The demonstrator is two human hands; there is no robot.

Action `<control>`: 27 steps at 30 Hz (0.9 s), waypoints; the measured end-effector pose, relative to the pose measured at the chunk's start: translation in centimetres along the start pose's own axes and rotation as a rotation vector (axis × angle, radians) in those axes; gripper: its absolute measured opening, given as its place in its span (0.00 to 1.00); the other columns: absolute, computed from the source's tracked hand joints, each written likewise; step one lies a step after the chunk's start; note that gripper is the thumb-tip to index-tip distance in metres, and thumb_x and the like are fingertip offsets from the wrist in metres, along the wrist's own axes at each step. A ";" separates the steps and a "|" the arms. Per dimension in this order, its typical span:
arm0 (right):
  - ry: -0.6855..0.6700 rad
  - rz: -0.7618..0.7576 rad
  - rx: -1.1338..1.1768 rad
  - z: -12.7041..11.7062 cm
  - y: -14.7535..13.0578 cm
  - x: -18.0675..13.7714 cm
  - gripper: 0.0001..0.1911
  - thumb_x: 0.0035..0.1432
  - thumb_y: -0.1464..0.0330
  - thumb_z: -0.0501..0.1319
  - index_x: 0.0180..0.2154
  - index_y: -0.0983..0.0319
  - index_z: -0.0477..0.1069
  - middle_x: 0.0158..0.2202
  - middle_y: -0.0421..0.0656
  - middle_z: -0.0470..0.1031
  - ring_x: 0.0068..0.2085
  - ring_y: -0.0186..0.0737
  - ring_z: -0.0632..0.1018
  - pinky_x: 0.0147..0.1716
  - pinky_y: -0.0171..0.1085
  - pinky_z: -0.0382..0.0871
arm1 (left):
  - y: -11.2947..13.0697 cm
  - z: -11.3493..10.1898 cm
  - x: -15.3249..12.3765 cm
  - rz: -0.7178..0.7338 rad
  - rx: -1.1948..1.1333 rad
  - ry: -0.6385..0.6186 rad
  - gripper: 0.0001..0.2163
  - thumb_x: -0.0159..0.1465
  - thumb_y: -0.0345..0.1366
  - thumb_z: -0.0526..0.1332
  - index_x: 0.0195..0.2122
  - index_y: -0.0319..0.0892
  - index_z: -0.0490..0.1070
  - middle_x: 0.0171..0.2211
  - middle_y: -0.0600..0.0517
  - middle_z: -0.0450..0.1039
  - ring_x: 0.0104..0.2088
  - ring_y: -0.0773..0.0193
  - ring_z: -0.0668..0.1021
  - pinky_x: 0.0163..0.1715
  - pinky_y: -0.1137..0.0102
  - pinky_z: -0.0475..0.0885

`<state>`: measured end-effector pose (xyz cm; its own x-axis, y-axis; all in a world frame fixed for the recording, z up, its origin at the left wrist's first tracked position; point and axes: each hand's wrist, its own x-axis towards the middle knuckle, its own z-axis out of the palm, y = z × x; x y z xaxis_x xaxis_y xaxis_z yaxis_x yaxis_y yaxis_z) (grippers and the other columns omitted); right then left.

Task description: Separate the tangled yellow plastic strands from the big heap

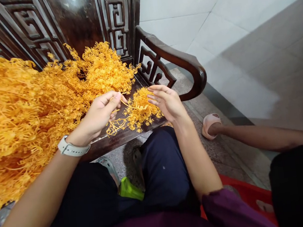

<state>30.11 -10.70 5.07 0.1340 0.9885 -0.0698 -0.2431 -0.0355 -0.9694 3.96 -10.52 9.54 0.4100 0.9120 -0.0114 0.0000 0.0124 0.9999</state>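
Note:
My left hand (104,111), with a pale watch strap (73,147) on its wrist, is closed in a pinch on a thin orange plastic sprig (130,105). The sprig's stem reaches out to the right, over a small heap of curly orange plastic pieces (143,118) on the seat edge. At the right side of that heap is my right hand (166,103), its fingers bent but apart; whether they touch any piece I cannot tell. Beneath my left hand lie a few bare orange branched stems (117,126).
A large pile of orange plastic sprigs (32,115) covers the left of the dark carved wooden bench (103,147). Its curved armrest (174,51) rises beyond my right hand. A person's leg (264,136) with a pink sandal (211,126) extends at right, above a red object (246,193).

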 end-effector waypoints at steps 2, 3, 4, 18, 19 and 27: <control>-0.010 -0.022 -0.039 0.2 0.0 -0.2 0.11 0.58 0.65 0.70 0.43 0.58 0.79 0.49 0.43 0.82 0.45 0.35 0.81 0.47 0.38 0.77 | 0.0 0.2 0.0 -0.013 -0.005 0.026 0.13 0.73 0.47 0.64 0.39 0.42 0.77 0.32 0.54 0.66 0.21 0.75 0.62 0.17 0.74 0.56; -0.019 -0.030 -0.059 0.3 0.0 -0.3 0.09 0.59 0.64 0.70 0.42 0.58 0.79 0.47 0.43 0.83 0.43 0.34 0.81 0.45 0.37 0.76 | 0.0 0.4 0.0 -0.020 -0.008 0.044 0.13 0.73 0.46 0.64 0.40 0.42 0.77 0.33 0.54 0.66 0.21 0.76 0.61 0.17 0.75 0.56; -0.032 -0.036 -0.076 0.5 0.1 -0.5 0.08 0.60 0.63 0.70 0.42 0.57 0.79 0.45 0.43 0.83 0.41 0.34 0.80 0.42 0.36 0.75 | 0.0 0.5 0.0 -0.024 -0.013 0.064 0.12 0.73 0.45 0.64 0.40 0.42 0.76 0.33 0.54 0.66 0.20 0.76 0.61 0.17 0.76 0.56; -0.645 -0.224 -0.432 4.2 -0.1 -3.9 0.16 0.66 0.57 0.69 0.49 0.59 0.77 0.38 0.40 0.78 0.37 0.36 0.76 0.40 0.38 0.70 | 0.0 1.3 0.2 -0.158 -0.566 0.130 0.12 0.77 0.46 0.57 0.51 0.43 0.72 0.44 0.45 0.83 0.25 0.71 0.78 0.25 0.76 0.77; -0.664 -0.252 -0.434 4.3 -0.1 -4.0 0.15 0.65 0.57 0.70 0.48 0.60 0.77 0.37 0.39 0.78 0.37 0.36 0.76 0.40 0.38 0.70 | 0.2 1.2 0.2 -0.164 -0.586 0.138 0.12 0.78 0.45 0.56 0.51 0.43 0.71 0.45 0.45 0.84 0.24 0.71 0.78 0.25 0.76 0.77; -0.571 -0.347 -0.431 4.1 -0.3 -4.1 0.12 0.71 0.60 0.65 0.36 0.61 0.77 0.34 0.40 0.79 0.35 0.34 0.76 0.38 0.37 0.69 | 1.3 0.8 0.5 -0.171 -0.609 0.200 0.21 0.78 0.52 0.50 0.59 0.43 0.70 0.46 0.44 0.83 0.23 0.67 0.79 0.25 0.70 0.78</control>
<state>25.66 -14.11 6.65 -0.4079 0.8717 0.2716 0.1306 0.3501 -0.9276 4.91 -10.38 10.83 0.2733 0.9342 -0.2292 -0.4898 0.3402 0.8027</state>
